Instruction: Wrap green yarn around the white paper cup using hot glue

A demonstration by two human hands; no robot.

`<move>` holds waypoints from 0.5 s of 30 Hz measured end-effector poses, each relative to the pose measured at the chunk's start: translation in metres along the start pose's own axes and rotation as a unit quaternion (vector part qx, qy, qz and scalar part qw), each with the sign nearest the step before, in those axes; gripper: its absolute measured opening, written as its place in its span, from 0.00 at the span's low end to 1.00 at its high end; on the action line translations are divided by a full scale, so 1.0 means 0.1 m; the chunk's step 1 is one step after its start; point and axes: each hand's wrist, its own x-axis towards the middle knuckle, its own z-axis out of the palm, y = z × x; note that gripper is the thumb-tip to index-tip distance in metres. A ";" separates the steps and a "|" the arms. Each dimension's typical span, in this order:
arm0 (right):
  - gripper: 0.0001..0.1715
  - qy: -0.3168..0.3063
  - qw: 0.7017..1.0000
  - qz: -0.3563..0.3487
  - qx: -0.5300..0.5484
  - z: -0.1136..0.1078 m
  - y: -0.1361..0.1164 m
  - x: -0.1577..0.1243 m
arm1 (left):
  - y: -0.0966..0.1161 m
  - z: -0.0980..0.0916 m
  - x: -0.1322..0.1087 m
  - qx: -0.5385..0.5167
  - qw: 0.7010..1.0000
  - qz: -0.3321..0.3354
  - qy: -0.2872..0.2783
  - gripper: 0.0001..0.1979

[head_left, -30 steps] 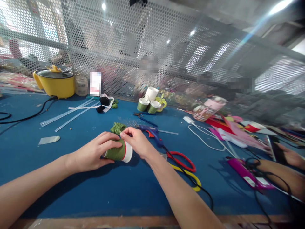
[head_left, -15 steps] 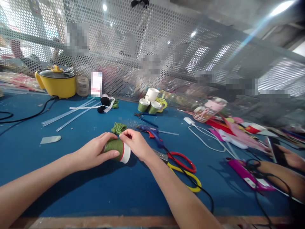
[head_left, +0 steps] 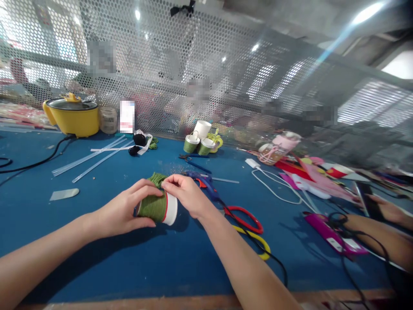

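Observation:
A white paper cup (head_left: 173,209), wrapped in green yarn with a red line near its bare end, lies on its side between my hands. My left hand (head_left: 137,209) is closed around the wrapped part, fingers on top and thumb below. At the red line my right hand (head_left: 183,189) pinches with thumb and forefinger; the strand there is too small to make out clearly. A bundle of green yarn (head_left: 157,179) sits just behind the cup. To the right of it lies a blue glue gun (head_left: 206,185), and scissors with red and yellow handles (head_left: 247,219) rest beside my right forearm.
Pliers (head_left: 196,161) and small green-wrapped cups (head_left: 191,144) stand farther back. Clear glue sticks (head_left: 88,159) lie left, near a yellow pot (head_left: 75,118). At right are a white cable (head_left: 274,191), a magenta box (head_left: 332,234) and another person's hand holding a phone (head_left: 368,200).
My left hand's grip on the cup has shifted, its thumb moving lower and its fingers farther over the top. My right hand keeps pinching at the red line. The view has moved slightly.

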 end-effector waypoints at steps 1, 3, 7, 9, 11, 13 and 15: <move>0.08 -0.005 1.000 0.007 0.010 0.00 0.00 0.00 | 0.00 0.00 0.00 0.001 1.000 0.003 -0.010 0.24; 0.08 -0.017 0.999 0.020 0.022 0.01 -0.01 0.01 | 0.02 0.00 0.00 0.004 0.999 0.008 -0.031 0.28; 0.08 -0.028 0.999 0.031 0.012 0.03 -0.01 0.03 | 0.04 0.00 0.00 0.018 0.998 0.016 -0.060 0.33; 0.08 -0.035 0.999 0.028 0.009 0.04 -0.02 0.04 | 0.04 0.00 0.00 0.028 0.997 0.011 -0.069 0.34; 0.07 -0.043 0.999 0.024 0.009 0.06 -0.02 0.06 | 0.04 0.01 0.00 0.033 0.997 0.003 -0.074 0.33; 0.06 -0.047 0.998 0.033 0.018 0.07 -0.02 0.08 | 0.04 0.01 -0.01 0.031 0.997 -0.006 -0.076 0.32; 0.05 -0.054 0.996 0.056 0.035 0.08 -0.02 0.10 | 0.03 0.01 -0.01 0.024 0.997 -0.014 -0.074 0.31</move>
